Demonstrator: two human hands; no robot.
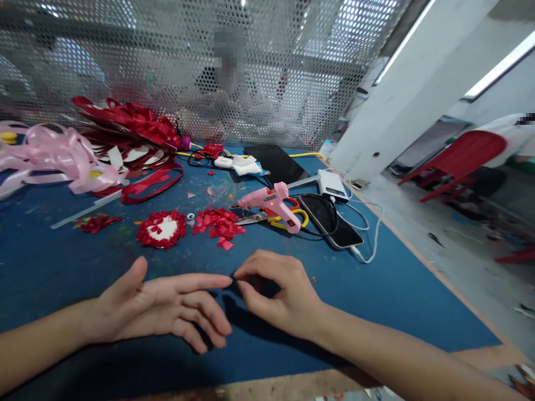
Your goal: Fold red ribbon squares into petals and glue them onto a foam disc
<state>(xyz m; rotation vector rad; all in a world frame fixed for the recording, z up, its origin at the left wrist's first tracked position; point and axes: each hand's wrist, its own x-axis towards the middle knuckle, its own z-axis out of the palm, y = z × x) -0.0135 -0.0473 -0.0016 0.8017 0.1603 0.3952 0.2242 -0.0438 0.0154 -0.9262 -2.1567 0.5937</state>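
My left hand [163, 309] is open over the blue table [175, 370], its index finger stretched toward my right hand [280, 289]. The right thumb and index finger are pinched together close to that fingertip; anything between them is too small to make out. Beyond the hands lies a round white piece edged with red scraps [163, 228]. Beside it are a googly eye [190, 217] and a pile of red scraps [219, 224]. A pink glue gun [270, 203] lies across scissors [298, 220] with red and yellow handles, its small light glowing orange.
A phone [332, 220] and a white power bank [333, 185] with cables lie at the right. Pink ribbon [62, 153] and a heap of red ribbon pieces [129, 125] fill the back left. A perforated metal screen [179, 72] stands behind; a red chair [463, 159] is off to the right.
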